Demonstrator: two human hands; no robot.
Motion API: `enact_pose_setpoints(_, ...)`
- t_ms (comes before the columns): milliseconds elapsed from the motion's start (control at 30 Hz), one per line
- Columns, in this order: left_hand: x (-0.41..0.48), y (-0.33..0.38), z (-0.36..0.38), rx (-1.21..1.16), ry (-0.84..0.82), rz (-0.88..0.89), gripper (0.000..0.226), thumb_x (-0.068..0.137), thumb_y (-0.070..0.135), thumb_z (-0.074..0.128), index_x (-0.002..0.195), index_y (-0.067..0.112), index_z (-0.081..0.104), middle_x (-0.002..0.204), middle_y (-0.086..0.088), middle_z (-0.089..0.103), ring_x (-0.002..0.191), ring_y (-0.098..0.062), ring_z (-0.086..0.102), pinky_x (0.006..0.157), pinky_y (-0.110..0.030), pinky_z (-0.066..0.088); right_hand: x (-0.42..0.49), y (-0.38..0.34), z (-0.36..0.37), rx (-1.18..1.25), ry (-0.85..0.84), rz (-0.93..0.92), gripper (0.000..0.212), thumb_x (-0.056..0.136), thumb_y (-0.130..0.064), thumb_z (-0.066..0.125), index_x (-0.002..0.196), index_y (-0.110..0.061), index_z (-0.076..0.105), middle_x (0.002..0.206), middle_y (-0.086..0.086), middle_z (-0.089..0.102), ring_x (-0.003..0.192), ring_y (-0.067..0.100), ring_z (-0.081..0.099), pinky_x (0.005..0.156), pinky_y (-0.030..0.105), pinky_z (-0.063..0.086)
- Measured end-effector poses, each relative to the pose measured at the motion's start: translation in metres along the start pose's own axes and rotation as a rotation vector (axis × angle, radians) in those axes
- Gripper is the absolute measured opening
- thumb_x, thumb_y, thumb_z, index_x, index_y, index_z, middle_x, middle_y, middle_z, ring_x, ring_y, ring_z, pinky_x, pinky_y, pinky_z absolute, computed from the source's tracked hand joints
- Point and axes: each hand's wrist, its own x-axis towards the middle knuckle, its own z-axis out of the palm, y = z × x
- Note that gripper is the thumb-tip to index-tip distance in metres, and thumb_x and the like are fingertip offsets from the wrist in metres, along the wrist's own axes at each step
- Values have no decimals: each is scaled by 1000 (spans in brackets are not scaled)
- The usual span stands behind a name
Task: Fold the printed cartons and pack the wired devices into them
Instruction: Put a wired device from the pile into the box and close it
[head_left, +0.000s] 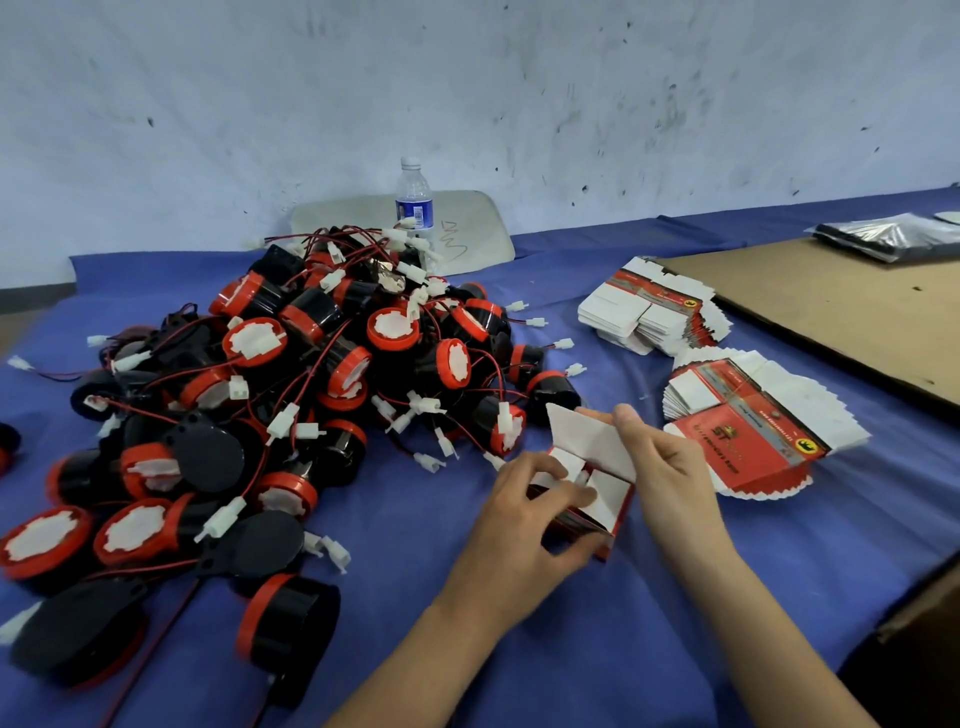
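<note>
A red printed carton (605, 493) stands partly folded on the blue cloth, its white flaps open toward me. My left hand (524, 519) grips its near side, fingers curled over a small flap. My right hand (670, 467) pinches the tall white top flap (582, 436). A big heap of black-and-red round wired devices (291, 395) with white plugs lies to the left. Two fanned stacks of flat cartons lie to the right, one near (753, 431) and one farther back (654, 306).
A water bottle (414, 202) stands behind the heap, before a grey panel (467, 228) leaning on the wall. A brown cardboard sheet (841, 306) covers the right side, with dark plastic bags (893, 239) on it. A cardboard box corner (919, 613) sits at the lower right.
</note>
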Motion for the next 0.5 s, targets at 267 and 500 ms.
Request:
enact_pose_setpoints(267, 2, -1, 2, -4, 19, 35, 24, 83, 31, 70, 105, 21, 68, 115, 7, 48, 110, -12, 50, 92, -28, 47, -13, 18, -12, -482, -14, -255, 27, 87, -9, 67, 106, -28, 72, 81, -18, 72, 65, -6, 62, 63, 9, 45)
enact_pose_setpoints(500, -1, 0, 1, -222, 265, -113, 18, 74, 5, 81, 74, 11, 64, 98, 6, 49, 87, 1, 57, 77, -7, 43, -30, 39, -13, -493, -39, -398, 30, 84, -12, 66, 111, -25, 68, 107, -23, 67, 107, -6, 61, 106, 18, 37)
